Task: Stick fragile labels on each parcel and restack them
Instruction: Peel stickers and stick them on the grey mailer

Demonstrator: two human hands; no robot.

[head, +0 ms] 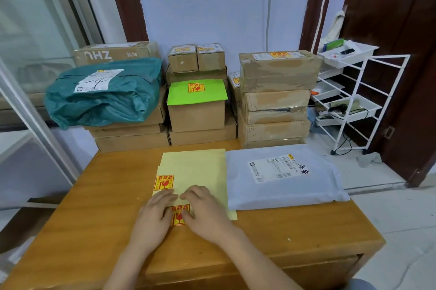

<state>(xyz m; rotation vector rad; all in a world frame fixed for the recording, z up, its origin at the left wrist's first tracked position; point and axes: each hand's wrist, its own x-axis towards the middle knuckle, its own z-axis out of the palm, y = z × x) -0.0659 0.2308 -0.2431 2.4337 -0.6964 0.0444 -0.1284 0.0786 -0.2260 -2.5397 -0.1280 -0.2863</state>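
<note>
On the wooden table (306,230), near its front edge, a pale yellow backing sheet (200,167) lies flat with two red-and-yellow fragile labels on it: one fragile label (164,182) sits uncovered toward the sheet's left side, and a second fragile label (179,215) shows between the two hands. The left hand (154,213) lies palm down over the sheet's lower left part, fingers fairly straight and pressing on the paper beside the second label. The right hand (203,209) lies palm down on the other side of that label, its fingers bent slightly with the tips on the sheet; whether any fingertip has lifted the label's edge cannot be told.

Just right of the sheet, touching its edge, a grey plastic mailer parcel (283,176) lies flat with a white shipping label on top. Behind the table stand three stacks of parcels. The left stack of cardboard boxes (132,141) carries a teal plastic bag parcel (101,96). The middle stack holds a box with a green sheet (197,95) on top that bears a fragile label, with two small boxes (195,57) higher up behind it. The right stack of taped cardboard boxes (276,100) has a fragile label on its top box. Further right stands a white wire rack (358,100) with trays.
</note>
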